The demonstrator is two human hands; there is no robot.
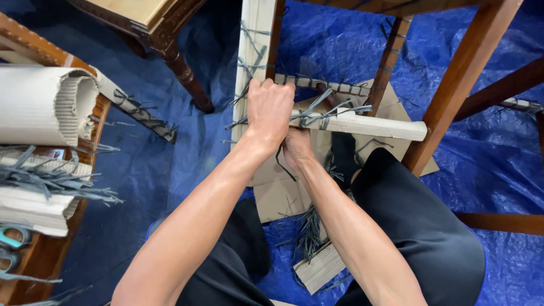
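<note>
My left hand point(271, 109) is clenched around dark grey plastic string at the cardboard-wrapped rail point(362, 124) of an upturned wooden chair. My right hand point(296, 148) sits just under the left one, fingers closed on a dark string end point(281, 164) hanging below the rail. The rail's cardboard wrap is bound with several grey ties point(317, 116). A second wrapped chair leg point(255, 51) runs upward behind my left hand. Parts of both hands' fingers are hidden by the rail.
Blue tarp point(493, 153) covers the floor. Bare brown chair legs point(470, 68) stand at right. Cardboard pieces point(320, 266) and loose grey string point(309, 232) lie between my knees. At left a corrugated cardboard roll point(45, 105), string bundle point(51, 181) and teal-handled scissors point(11, 238) rest on another chair.
</note>
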